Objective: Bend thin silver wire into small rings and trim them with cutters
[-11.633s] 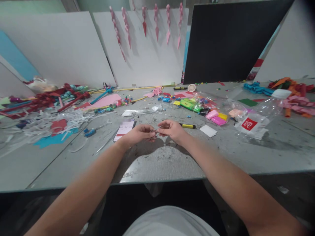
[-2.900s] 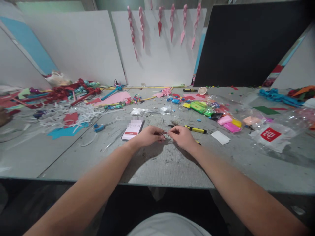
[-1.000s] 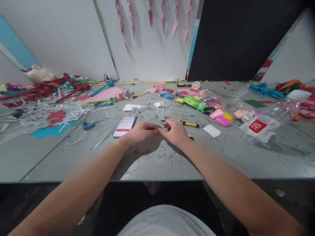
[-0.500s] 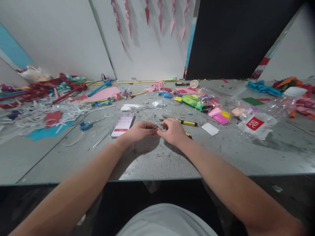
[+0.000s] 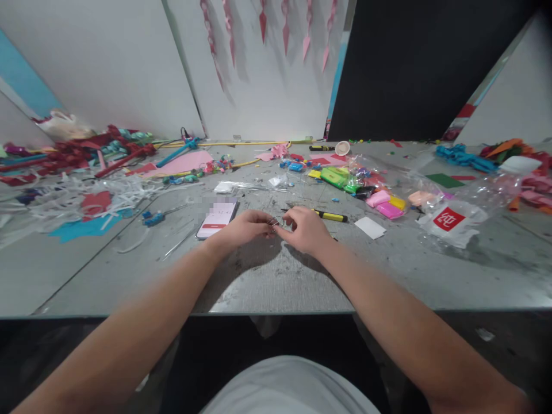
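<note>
At the middle of the table my left hand is closed, its thumb and fingers pinching a thin shiny wire. My right hand faces it, thumb and fingertips closed on the same wire. Much of the wire is too fine or too covered to make out. Beside my left wrist lies a phone with a lit screen. A yellow and black utility knife rests just beyond my right hand. More thin wires lie left of the phone.
A white card and a plastic bottle are on the right. Colourful clay packs lie behind the hands. White paper strips and blue paper cover the left. Pink paper chains hang on the back wall.
The whole view has shifted slightly. Both hands stay together at the same spot, with small finger movements on the wire; the right thumb and fingertips are a little further apart.
</note>
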A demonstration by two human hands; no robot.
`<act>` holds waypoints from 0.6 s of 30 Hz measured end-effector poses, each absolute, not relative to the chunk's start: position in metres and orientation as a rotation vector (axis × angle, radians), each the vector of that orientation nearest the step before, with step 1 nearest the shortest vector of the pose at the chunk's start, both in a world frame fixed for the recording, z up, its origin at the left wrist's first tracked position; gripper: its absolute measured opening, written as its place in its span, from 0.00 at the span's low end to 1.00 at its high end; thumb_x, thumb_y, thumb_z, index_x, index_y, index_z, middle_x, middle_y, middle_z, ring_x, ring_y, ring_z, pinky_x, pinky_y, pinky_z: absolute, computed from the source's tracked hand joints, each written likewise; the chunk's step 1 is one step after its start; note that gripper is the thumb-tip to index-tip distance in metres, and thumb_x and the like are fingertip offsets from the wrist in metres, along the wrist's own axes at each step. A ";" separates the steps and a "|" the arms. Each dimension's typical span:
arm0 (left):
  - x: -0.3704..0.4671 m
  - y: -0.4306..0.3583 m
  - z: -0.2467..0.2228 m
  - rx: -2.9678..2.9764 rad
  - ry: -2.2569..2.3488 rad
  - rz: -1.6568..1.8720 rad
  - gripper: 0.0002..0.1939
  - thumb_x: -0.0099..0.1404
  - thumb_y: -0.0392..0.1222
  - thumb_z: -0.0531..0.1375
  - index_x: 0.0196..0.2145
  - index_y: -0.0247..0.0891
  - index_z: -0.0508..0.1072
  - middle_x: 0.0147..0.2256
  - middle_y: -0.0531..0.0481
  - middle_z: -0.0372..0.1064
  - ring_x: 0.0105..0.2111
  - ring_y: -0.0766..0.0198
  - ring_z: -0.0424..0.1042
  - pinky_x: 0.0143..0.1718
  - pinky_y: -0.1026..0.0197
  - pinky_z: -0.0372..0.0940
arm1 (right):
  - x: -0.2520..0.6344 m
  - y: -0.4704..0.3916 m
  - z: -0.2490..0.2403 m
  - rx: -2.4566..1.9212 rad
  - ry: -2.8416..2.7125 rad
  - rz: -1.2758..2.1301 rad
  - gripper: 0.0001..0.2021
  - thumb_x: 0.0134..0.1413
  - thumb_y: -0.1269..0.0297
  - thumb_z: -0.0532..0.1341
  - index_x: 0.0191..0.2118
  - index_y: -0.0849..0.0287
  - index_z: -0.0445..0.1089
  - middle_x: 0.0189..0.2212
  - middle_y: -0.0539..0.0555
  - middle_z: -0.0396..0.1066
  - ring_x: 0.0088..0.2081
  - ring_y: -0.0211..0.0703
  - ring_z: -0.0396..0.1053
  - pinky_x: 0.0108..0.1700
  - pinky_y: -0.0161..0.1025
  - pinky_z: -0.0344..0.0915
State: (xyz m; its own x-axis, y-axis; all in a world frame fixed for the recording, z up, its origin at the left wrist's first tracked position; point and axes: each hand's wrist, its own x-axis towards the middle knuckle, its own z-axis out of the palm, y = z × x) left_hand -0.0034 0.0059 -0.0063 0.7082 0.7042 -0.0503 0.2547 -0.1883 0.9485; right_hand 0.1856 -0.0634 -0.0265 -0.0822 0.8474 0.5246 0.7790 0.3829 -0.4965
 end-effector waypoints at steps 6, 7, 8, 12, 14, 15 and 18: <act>-0.003 0.004 -0.004 1.869 0.813 0.492 0.12 0.61 0.46 0.66 0.27 0.34 0.77 0.24 0.50 0.71 0.25 0.67 0.66 0.29 0.63 0.58 | 0.183 -0.061 -0.030 -1.409 -1.815 0.140 0.07 0.57 0.67 0.65 0.29 0.57 0.68 0.29 0.53 0.71 0.33 0.43 0.67 0.36 0.38 0.59; -0.003 0.004 -0.004 1.889 0.817 0.489 0.13 0.62 0.47 0.66 0.25 0.34 0.76 0.23 0.50 0.70 0.24 0.68 0.64 0.27 0.63 0.56 | 0.182 -0.061 -0.031 -1.409 -1.807 0.140 0.07 0.57 0.67 0.65 0.29 0.57 0.67 0.29 0.53 0.71 0.33 0.43 0.67 0.37 0.38 0.60; -0.003 0.003 -0.004 1.904 0.819 0.487 0.14 0.62 0.47 0.66 0.25 0.34 0.75 0.23 0.51 0.69 0.23 0.69 0.62 0.26 0.63 0.54 | 0.181 -0.061 -0.031 -1.408 -1.797 0.140 0.07 0.57 0.67 0.64 0.29 0.57 0.68 0.29 0.53 0.71 0.33 0.43 0.67 0.37 0.39 0.60; -0.003 0.001 -0.002 1.929 0.804 0.494 0.15 0.64 0.48 0.64 0.27 0.34 0.75 0.23 0.52 0.68 0.22 0.70 0.60 0.25 0.63 0.52 | 0.178 -0.062 -0.032 -1.402 -1.746 0.149 0.04 0.56 0.67 0.64 0.32 0.58 0.69 0.31 0.54 0.72 0.34 0.45 0.67 0.39 0.41 0.61; -0.002 0.001 -0.002 1.929 0.791 0.506 0.14 0.64 0.48 0.64 0.27 0.34 0.75 0.24 0.52 0.68 0.23 0.70 0.61 0.26 0.64 0.54 | 0.177 -0.062 -0.032 -1.394 -1.715 0.168 0.03 0.56 0.67 0.63 0.32 0.58 0.69 0.32 0.55 0.72 0.35 0.45 0.68 0.40 0.41 0.61; -0.001 0.001 -0.002 1.928 0.785 0.512 0.14 0.64 0.48 0.64 0.28 0.34 0.75 0.24 0.52 0.68 0.24 0.69 0.62 0.27 0.64 0.55 | 0.177 -0.062 -0.031 -1.388 -1.697 0.182 0.03 0.56 0.67 0.63 0.32 0.58 0.69 0.32 0.55 0.72 0.35 0.46 0.68 0.41 0.42 0.62; -0.001 0.003 -0.004 1.918 0.773 0.531 0.13 0.64 0.48 0.64 0.31 0.33 0.77 0.25 0.52 0.68 0.26 0.68 0.65 0.30 0.63 0.59 | 0.176 -0.061 -0.031 -1.361 -1.631 0.256 0.02 0.54 0.68 0.64 0.33 0.58 0.70 0.33 0.55 0.73 0.36 0.45 0.69 0.43 0.43 0.64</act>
State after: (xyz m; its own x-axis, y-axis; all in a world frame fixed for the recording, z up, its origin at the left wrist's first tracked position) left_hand -0.0006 0.0031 -0.0040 0.7037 0.7095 0.0372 0.2888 -0.3335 0.8974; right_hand 0.1764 -0.0606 -0.0312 0.0835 0.8468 0.5254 0.6453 0.3558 -0.6760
